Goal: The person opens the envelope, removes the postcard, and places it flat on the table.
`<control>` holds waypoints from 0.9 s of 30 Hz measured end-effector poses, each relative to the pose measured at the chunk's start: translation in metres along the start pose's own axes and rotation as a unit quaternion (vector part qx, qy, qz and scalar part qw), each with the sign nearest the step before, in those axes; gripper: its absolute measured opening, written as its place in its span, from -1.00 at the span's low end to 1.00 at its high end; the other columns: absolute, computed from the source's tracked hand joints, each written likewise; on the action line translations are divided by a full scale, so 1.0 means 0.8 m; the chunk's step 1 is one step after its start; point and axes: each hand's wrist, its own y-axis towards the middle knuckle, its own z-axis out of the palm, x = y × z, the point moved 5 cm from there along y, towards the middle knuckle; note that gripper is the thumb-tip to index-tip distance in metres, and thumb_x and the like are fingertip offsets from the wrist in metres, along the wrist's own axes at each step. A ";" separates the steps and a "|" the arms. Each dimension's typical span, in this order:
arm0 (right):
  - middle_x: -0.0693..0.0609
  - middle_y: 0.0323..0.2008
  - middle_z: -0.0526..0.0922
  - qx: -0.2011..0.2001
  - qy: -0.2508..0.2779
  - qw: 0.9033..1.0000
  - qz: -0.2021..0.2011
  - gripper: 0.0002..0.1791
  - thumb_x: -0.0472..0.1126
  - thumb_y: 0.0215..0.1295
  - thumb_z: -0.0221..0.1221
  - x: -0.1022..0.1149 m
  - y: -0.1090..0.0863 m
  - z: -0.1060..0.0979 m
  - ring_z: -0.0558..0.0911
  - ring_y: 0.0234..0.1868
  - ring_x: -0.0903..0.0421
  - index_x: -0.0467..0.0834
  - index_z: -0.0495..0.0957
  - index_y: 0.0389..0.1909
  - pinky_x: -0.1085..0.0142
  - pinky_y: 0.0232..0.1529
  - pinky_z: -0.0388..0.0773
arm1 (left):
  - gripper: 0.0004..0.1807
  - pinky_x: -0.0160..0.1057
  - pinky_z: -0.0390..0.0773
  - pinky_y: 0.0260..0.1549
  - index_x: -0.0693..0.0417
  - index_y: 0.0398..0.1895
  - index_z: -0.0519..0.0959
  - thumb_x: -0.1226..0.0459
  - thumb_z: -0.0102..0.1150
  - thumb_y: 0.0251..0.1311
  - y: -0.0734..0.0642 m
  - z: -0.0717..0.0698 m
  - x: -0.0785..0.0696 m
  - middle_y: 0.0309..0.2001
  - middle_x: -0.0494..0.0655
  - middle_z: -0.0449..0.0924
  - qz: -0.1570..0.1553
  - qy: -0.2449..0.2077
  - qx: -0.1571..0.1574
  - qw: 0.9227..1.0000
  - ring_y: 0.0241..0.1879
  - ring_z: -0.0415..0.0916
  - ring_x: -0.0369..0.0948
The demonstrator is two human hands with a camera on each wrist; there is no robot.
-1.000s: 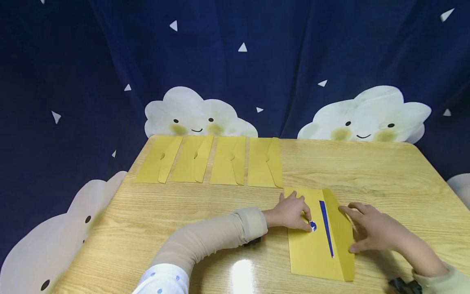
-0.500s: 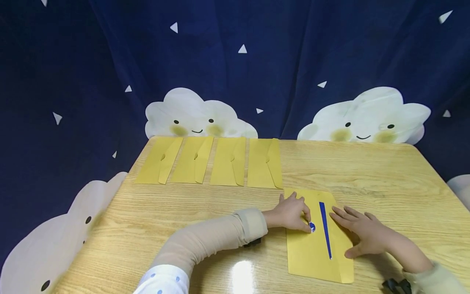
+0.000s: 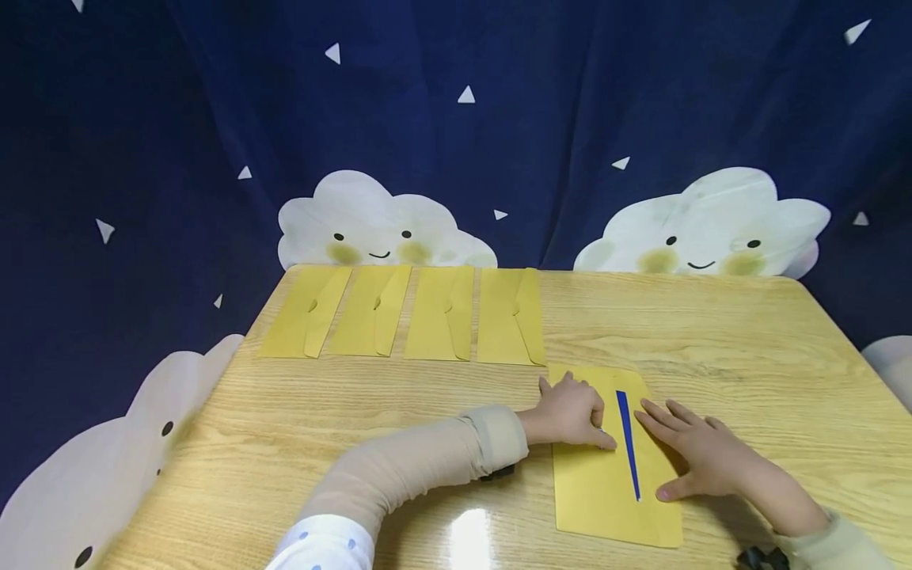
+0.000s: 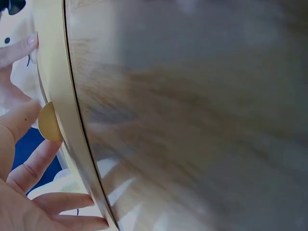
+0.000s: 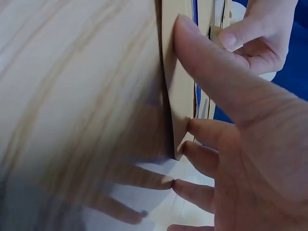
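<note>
A yellow envelope point(image 3: 591, 495) lies on the table, with a narrow blue strip point(image 3: 628, 445) along its face. My left hand point(image 3: 570, 412) rests on the envelope's left part. In the left wrist view its thumb and a finger pinch a small half-round yellow tab point(image 4: 49, 122) that stands up from the paper. My right hand point(image 3: 712, 455) is at the envelope's right edge, its fingers spread and straight. In the right wrist view the thumb and several fingertips touch the envelope's flap point(image 5: 174, 72). Part of the flap is hidden behind this hand.
Several yellow envelopes, flaps folded over, lie in a row at the back left; the rightmost envelope point(image 3: 509, 324) is close to my left hand. A wooden table point(image 3: 712, 332) bears everything. Behind it hangs a dark blue curtain point(image 3: 399, 111) with clouds.
My right hand has moved left with the flap, which looks narrower from above. The blue-and-white spot by my left thumb is no longer visible; the left thumb has shifted slightly right.
</note>
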 end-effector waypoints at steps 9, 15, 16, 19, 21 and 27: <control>-0.08 0.33 0.16 0.002 0.010 1.000 0.008 0.19 0.52 -0.36 0.11 0.000 -0.003 0.002 0.13 0.25 -0.32 -0.07 0.18 0.34 -0.40 -0.13 0.15 | -0.70 0.37 0.26 -0.14 -0.20 -0.77 0.44 0.02 0.35 -0.12 0.002 0.001 -0.007 -0.55 -0.36 0.37 -0.024 0.030 0.014 0.999 0.10 0.33 0.02; -0.11 0.30 0.22 -0.001 -0.009 1.000 0.021 0.24 0.54 -0.45 0.11 0.001 0.000 -0.002 0.18 0.23 -0.30 -0.10 0.22 0.32 -0.37 -0.14 0.18 | -0.72 0.31 0.32 -0.18 -0.19 -0.69 0.40 0.01 0.30 -0.10 0.006 0.000 -0.009 -0.57 -0.32 0.33 -0.038 0.042 0.023 0.998 -0.27 0.38 -0.17; -0.11 0.29 0.23 0.000 -0.011 1.000 0.024 0.24 0.54 -0.48 0.11 0.002 0.000 -0.002 0.19 0.23 -0.30 -0.10 0.22 0.32 -0.37 -0.14 0.18 | -0.72 0.30 0.33 -0.19 -0.18 -0.68 0.40 0.01 0.29 -0.10 0.007 0.000 -0.009 -0.57 -0.31 0.32 -0.039 0.043 0.024 0.998 -0.34 0.35 -0.19; -0.12 0.29 0.23 0.006 -0.007 0.999 0.032 0.26 0.52 -0.52 0.13 0.002 0.001 -0.002 0.19 0.23 -0.30 -0.10 0.22 0.32 -0.38 -0.13 0.16 | -0.72 0.28 0.36 -0.21 -0.17 -0.61 0.37 -0.01 0.27 -0.10 0.007 0.000 -0.009 -0.57 -0.30 0.30 -0.040 0.046 0.023 0.998 -0.42 0.30 -0.22; -0.12 0.29 0.23 0.010 -0.005 0.999 0.036 0.26 0.51 -0.53 0.14 0.003 0.002 -0.002 0.18 0.23 -0.30 -0.10 0.22 0.32 -0.38 -0.13 0.16 | -0.73 0.26 0.36 -0.22 -0.17 -0.53 0.37 -0.02 0.26 -0.10 0.007 0.000 -0.008 -0.55 -0.30 0.31 -0.040 0.045 0.021 0.998 -0.43 0.30 -0.24; -0.13 0.28 0.24 0.004 -0.019 1.000 0.024 0.26 0.50 -0.52 0.14 0.003 0.004 -0.004 0.21 0.21 -0.31 -0.14 0.23 0.31 -0.35 -0.16 0.22 | -0.48 0.19 0.37 -0.21 -0.30 0.07 0.35 -0.01 0.18 -0.04 0.005 -0.001 -0.005 -0.14 -0.26 0.42 -0.033 0.043 0.024 0.998 -0.24 0.36 -0.20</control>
